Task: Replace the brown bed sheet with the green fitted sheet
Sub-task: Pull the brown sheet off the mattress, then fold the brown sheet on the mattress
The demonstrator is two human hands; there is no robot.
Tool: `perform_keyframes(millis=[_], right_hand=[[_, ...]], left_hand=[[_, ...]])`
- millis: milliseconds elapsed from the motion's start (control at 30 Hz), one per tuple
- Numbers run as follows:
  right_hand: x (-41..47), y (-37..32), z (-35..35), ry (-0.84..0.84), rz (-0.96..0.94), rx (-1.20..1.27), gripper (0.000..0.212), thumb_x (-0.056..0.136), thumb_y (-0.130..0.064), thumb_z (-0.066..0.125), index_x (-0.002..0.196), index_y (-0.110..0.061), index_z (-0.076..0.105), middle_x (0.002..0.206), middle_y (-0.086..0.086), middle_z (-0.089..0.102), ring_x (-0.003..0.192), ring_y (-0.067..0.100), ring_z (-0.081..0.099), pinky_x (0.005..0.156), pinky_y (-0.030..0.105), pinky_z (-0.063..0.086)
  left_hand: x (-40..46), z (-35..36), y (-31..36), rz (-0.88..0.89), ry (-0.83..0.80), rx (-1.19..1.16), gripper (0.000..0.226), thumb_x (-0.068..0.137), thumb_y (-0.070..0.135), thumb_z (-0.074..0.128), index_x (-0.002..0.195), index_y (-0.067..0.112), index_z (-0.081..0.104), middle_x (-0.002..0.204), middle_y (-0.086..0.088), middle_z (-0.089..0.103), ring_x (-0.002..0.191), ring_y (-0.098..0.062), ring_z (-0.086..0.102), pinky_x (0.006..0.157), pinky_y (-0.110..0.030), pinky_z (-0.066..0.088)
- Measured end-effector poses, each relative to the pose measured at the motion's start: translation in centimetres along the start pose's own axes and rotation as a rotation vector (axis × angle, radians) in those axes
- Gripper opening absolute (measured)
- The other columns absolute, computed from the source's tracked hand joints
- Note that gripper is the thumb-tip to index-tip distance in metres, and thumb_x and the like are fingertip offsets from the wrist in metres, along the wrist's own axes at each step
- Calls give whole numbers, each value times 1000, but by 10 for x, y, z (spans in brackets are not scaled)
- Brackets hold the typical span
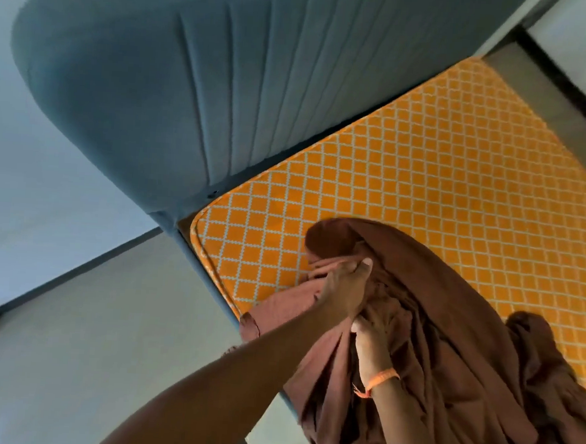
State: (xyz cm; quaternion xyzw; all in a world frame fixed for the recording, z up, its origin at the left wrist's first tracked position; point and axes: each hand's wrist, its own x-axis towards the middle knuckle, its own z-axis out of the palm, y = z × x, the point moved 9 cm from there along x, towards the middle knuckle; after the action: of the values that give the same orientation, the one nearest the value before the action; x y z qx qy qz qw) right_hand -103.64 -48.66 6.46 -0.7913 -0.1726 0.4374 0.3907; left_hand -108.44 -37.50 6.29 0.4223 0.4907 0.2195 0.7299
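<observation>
Head view: left hand (344,288) and right hand (371,343) are each clutching the bunched brown bed sheet (448,351), grips curling into it, over the orange mattress (442,169).

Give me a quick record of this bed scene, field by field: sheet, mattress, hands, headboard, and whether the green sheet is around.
brown sheet: bunched up, mostly pulled off
mattress: bare, orange with white lattice pattern
left hand: grips the sheet
right hand: grips the sheet, orange band at the wrist
headboard: grey-blue, padded, upright against the mattress
green fitted sheet: not in view
</observation>
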Motion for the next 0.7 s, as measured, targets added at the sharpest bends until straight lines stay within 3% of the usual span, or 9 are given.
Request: perform_keyframes(millis=[67,167,267,333,433,500,567,667,700], right_hand=[[-20,-10,-29,24,-15,-96,6,70,-8,60,73,-12,64,64,-1,62,67,18,56,63,31,43],[-53,-22,-95,256,-192,-255,29,77,-22,76,80,4,64,72,18,62,68,26,58,65,36,45],[-96,-37,-170,542,-231,-234,50,95,-47,56,56,-18,46,52,2,45,47,15,42,47,25,28],[-118,-35,-217,626,-185,-146,49,99,-43,53,55,-27,39,47,-2,38,42,11,37,46,24,27],[-135,-23,-280,657,-165,-8,41,99,-39,52,70,-12,61,49,6,46,44,19,40,50,34,35],[-149,-33,-315,628,-164,50,43,97,-42,54,70,-8,59,43,-3,38,44,19,34,51,38,32],[-159,-54,-334,496,-174,84,53,89,-55,60,78,-4,66,47,0,46,53,24,45,57,39,35],[-184,-110,-330,220,-367,34,69,81,-71,61,111,-9,71,110,29,66,101,48,62,85,56,52],[-198,-128,-327,135,-449,5,60,86,-67,59,117,-16,71,126,25,61,117,44,57,95,67,42]], left_hand=[[-23,38,47,62,-90,-10,33,99,37,52,66,31,49,59,16,46,57,-4,39,64,-29,34],[-69,120,141,211,-304,-17,34,101,29,51,72,14,46,56,-1,44,49,-12,39,55,-29,33],[-108,179,179,316,-380,24,37,98,38,47,72,12,45,64,-16,45,53,-20,40,51,-31,36],[-128,204,184,362,-337,98,39,94,48,46,71,17,45,73,-26,54,61,-28,51,57,-38,46],[-152,220,153,431,-271,255,40,91,55,47,84,17,59,87,-22,61,78,-33,61,71,-44,48],[-162,214,90,325,-222,426,39,86,56,51,68,22,59,66,-7,56,61,-21,53,58,-39,42],[-182,205,2,27,-272,430,29,80,41,59,61,20,64,57,-1,57,61,-18,54,62,-37,50],[-253,213,-83,-389,-377,384,29,85,25,65,58,14,63,39,7,56,51,-16,55,50,-21,46],[-276,220,-96,-463,-388,353,32,91,28,64,63,14,63,38,5,56,43,-13,56,43,-20,44]])
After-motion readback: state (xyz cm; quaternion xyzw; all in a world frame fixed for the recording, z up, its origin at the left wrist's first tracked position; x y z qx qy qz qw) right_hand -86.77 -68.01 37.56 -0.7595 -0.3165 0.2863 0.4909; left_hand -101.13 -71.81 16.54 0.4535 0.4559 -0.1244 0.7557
